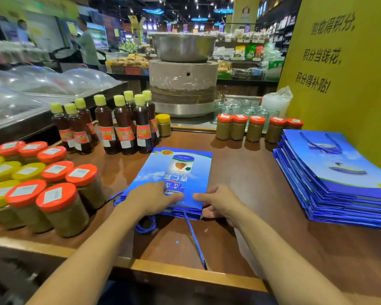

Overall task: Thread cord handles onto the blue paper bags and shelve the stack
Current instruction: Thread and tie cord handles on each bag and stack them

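Blue paper bags (174, 172), flat stack, near centre of table (251, 183): likely light, stiff-creased and slippery, limp cord (195, 238) trailing nearward; best taken at the near edge, where right hand (218, 201) pinches, thumb on top; left hand (150, 199) grip cannot be told.

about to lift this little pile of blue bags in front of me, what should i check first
1. Right hand grip on the bag pile: ok, thumb on top, fingers curled under the near edge.
2. Left hand grip: cannot tell, fingers lie on top, thumb hidden.
3. Cords tucked in: not ok, one blue cord trails to the near edge of the table and a coil lies by the left wrist.
4. Clearance from the orange-lidded jars: ok, they stand apart on the left.
5. Every bag in the pile threaded: cannot tell.
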